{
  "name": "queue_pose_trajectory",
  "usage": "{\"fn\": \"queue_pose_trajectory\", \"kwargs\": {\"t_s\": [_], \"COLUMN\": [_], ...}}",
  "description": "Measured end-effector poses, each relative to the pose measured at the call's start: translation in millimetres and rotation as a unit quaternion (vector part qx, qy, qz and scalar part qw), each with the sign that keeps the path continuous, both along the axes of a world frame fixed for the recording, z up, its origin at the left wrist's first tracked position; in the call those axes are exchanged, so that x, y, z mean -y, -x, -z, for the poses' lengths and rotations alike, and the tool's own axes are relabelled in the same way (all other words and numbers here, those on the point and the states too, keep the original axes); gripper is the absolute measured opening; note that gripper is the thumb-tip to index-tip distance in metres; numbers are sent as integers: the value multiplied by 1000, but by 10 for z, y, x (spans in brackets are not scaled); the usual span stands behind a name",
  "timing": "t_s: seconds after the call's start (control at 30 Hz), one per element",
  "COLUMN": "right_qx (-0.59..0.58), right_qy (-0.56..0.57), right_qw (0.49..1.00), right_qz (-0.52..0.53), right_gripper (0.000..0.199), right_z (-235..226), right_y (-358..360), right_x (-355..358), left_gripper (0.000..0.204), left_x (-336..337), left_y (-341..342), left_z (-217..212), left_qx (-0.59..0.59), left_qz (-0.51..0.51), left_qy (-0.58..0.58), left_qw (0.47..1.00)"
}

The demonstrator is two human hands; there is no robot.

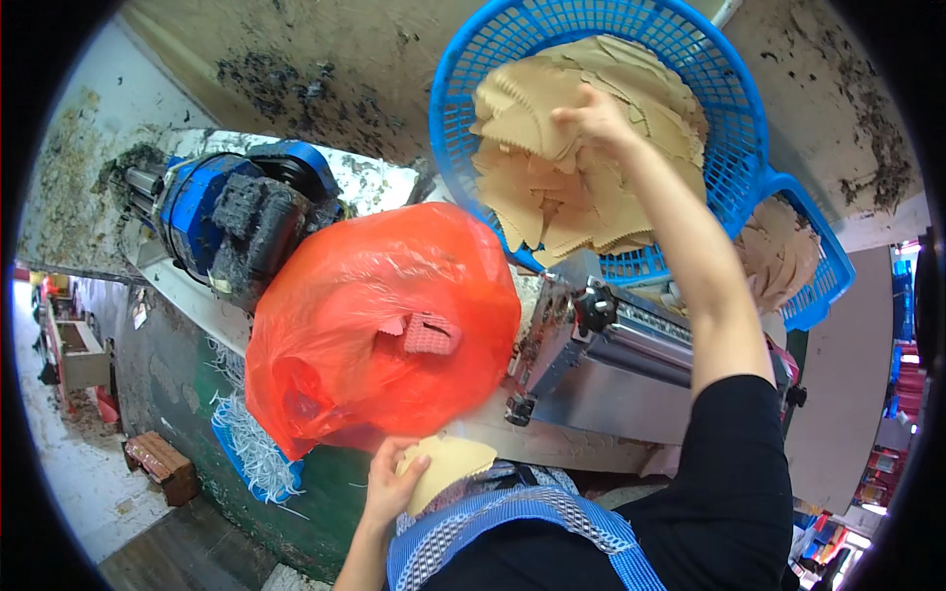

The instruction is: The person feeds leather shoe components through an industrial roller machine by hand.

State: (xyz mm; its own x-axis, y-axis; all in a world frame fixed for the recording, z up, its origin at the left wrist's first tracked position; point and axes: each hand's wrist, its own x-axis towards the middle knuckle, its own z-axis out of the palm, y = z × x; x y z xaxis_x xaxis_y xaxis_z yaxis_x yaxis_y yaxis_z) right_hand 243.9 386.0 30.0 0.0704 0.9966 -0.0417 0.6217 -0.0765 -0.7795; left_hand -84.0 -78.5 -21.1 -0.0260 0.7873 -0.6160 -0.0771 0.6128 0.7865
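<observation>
My left hand [390,485] is low in front of my apron, thumb and fingers closed on a flat tan cut piece [451,471], perhaps leather or sheet material. My right hand [597,120] reaches over the blue plastic basket [737,118] at the far side. Its fingers pinch a tan zigzag-edged piece [522,106], slightly blurred, above a heap of similar pieces [641,84]. Between my hands and to the left lies a puffed-up red plastic bag [384,266], and pink textured material [432,334] shows in its opening.
A metal machine with a black knob [595,309] stands under my right arm. Left of the bag sits a dusty blue motor [202,212]. Another blue basket [833,251] holds more tan pieces at the right. White strips [258,448] fill a blue container below left.
</observation>
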Motion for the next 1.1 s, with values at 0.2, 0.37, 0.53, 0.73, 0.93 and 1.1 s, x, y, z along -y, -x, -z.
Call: {"fn": "queue_pose_trajectory", "kwargs": {"t_s": [0.2, 0.37, 0.53, 0.73, 0.93, 1.1], "right_qx": [445, 501, 231, -184, -131, -268], "right_qy": [-9, -123, -127, -281, -7, 61], "right_qw": [894, 857, 963, 942, 970, 897], "right_qz": [-42, -14, -50, 27, 205, 346], "right_gripper": [44, 69, 46, 17, 29, 42], "right_z": [464, 299, -346, -774, -273, 13], "right_y": [316, 158, -50, 159, 505, 890], "right_x": [-299, -98, 609, 3110, 5488, 6436], "left_gripper": [25, 28, 23, 19, 16, 17], "left_x": [274, 101, -117, -390, -354, -85], "left_y": [50, 33, 71, -160, -668, -1115], "left_z": [-45, -107, -206, -125, -67, -105], "left_qx": [17, 32, 65, 85, 149, 41], "left_qz": [-166, -71, 45, 248, 474, 636], "left_qy": [78, -10, -21, -63, -38, -98], "left_qw": [983, 997, 997, 963, 867, 765]}}
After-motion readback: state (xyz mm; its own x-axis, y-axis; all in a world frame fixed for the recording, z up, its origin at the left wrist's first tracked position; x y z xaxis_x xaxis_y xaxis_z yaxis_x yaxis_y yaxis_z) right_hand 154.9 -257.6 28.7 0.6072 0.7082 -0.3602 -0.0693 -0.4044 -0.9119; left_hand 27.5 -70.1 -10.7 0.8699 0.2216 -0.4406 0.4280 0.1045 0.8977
